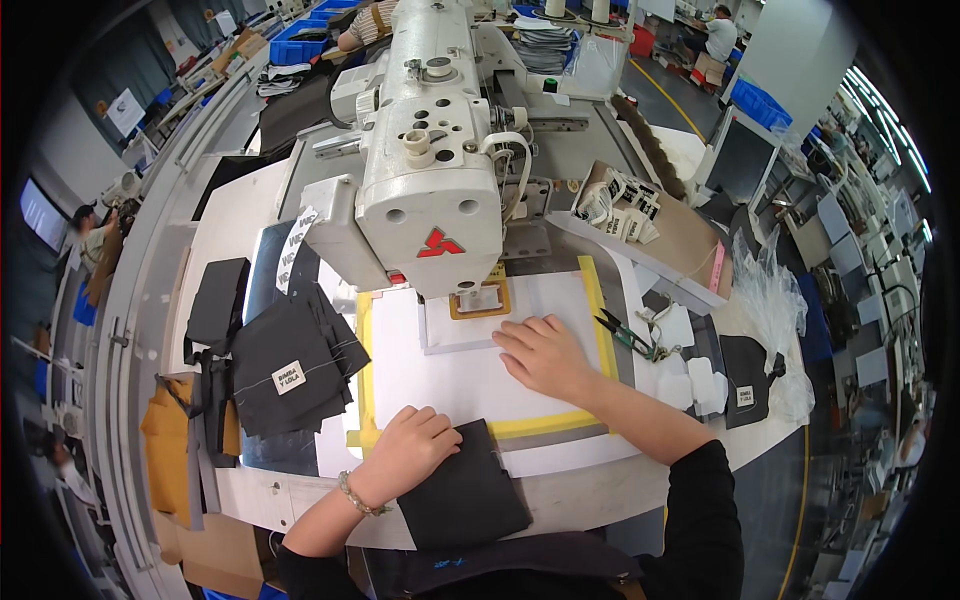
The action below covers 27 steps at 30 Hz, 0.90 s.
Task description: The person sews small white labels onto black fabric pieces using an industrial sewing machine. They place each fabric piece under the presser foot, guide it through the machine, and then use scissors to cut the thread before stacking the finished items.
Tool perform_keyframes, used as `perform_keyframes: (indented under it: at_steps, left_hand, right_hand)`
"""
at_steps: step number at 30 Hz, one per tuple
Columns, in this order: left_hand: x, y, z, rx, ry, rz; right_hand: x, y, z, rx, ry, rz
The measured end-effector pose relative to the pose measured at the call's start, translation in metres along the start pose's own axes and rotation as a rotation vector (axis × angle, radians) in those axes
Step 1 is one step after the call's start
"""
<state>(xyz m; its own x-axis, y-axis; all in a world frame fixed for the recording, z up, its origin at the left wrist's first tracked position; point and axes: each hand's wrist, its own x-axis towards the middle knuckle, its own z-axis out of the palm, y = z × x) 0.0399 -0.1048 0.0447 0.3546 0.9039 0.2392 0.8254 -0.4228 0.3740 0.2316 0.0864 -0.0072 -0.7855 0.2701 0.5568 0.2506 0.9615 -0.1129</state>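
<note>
My left hand [412,452], a beaded bracelet at its wrist, has its fingers curled over the upper left corner of a black fabric piece [465,495] at the table's front edge. My right hand [545,358] lies with fingers stretched on a white sheet [500,395] bordered by yellow tape. Its fingertips are just below a small yellow frame [480,299] under the head of a white sewing machine [428,195]. To the left, a stack of black fabric pieces [297,362] has a small pale label on top.
At the right stands an open cardboard box [655,240] of printed labels. Green-handled snips [630,338] lie right of the sheet, near a clear plastic bag [765,310]. Mustard fabric [172,445] hangs at the left edge. Other people work farther off.
</note>
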Motion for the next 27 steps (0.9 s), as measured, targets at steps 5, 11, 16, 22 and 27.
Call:
perform_keyframes:
  at_steps: [5,11,16,22,27]
  left_hand:
    - [-0.003,0.001,0.003,0.057,-0.059,-0.013]
    - [-0.007,0.009,0.008,0.168,-0.06,-0.035]
    - [-0.025,0.012,0.023,0.327,0.072,-0.03]
    - [-0.041,0.014,0.019,0.569,0.29,0.079]
    - [-0.026,0.014,0.002,0.665,0.356,0.114]
  right_hand:
    - [-0.002,-0.008,-0.004,-0.031,-0.005,0.011]
    - [-0.013,-0.028,-0.008,-0.034,0.023,-0.013]
    - [-0.022,-0.045,-0.021,0.089,-0.013,-0.014]
    - [-0.041,-0.066,-0.031,0.554,0.01,-0.155]
    - [-0.055,-0.107,-0.052,0.809,-0.328,-0.056]
